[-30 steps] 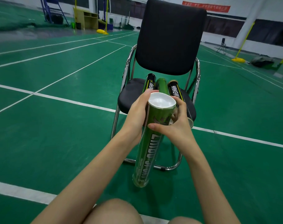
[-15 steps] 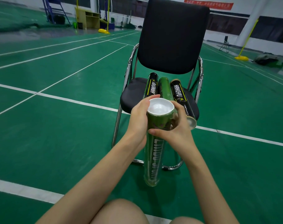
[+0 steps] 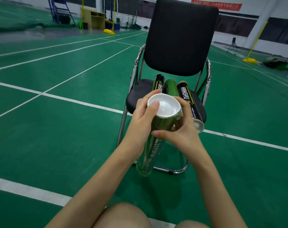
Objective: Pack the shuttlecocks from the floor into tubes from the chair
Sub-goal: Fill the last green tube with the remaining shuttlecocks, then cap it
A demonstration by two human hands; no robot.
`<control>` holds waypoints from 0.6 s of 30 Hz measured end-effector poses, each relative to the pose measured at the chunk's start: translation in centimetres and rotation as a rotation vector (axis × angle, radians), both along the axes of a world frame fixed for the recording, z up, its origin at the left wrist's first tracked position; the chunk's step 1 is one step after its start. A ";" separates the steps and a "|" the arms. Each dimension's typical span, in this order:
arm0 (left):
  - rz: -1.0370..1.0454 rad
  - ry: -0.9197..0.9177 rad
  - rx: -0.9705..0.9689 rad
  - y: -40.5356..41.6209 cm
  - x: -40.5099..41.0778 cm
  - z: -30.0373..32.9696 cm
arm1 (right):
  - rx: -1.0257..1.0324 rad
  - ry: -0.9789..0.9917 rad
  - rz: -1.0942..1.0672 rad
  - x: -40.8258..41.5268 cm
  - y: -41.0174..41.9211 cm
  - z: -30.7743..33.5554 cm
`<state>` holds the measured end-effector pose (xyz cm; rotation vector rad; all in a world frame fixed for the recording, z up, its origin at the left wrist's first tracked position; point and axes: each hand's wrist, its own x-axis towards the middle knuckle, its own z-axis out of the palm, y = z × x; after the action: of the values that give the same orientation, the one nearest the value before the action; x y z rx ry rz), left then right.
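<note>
Before chair (image 3: 181, 38): left hand (image 3: 140, 118), right hand (image 3: 182, 130) grip glossy green cylindrical tube (image 3: 156, 134), white-capped.

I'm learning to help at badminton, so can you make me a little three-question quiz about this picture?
1. True or false: the green tube in the hands has its white cap on.
2. How many tubes lie on the chair? A) one B) three C) five
3. Fill in: the left hand puts its ____ on the cap's rim, while the right hand holds the tube just under the cap.

Key: 1 true; 2 B; 3 thumb
</note>
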<state>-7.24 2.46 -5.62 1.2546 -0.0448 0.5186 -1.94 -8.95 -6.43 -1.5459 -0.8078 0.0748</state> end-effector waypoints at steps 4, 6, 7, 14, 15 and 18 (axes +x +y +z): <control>0.024 -0.022 0.058 -0.2 -1.0 0.3 | 0.017 -0.027 -0.003 -0.6 0.0 0.2; 0.019 -0.027 0.075 -0.3 -1.5 0.4 | 0.029 -0.025 0.009 -0.8 0.0 0.2; 0.023 -0.036 0.081 -0.3 -1.8 0.5 | 0.033 -0.011 0.019 -0.9 0.0 0.3; 0.081 -0.215 0.091 -0.4 -3.1 2.6 | 0.054 -0.059 0.023 -1.7 0.5 2.5; 0.079 -0.234 0.113 -0.3 -3.3 3.0 | 0.059 -0.085 0.008 -1.9 0.6 2.9; 0.074 -0.263 0.157 0.1 -4.0 3.8 | 0.045 -0.170 -0.028 -3.0 0.9 4.1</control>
<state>-11.22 2.55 -1.79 1.3380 -0.2651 0.7536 -4.91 -8.08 -2.37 -1.5354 -0.9148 -0.0958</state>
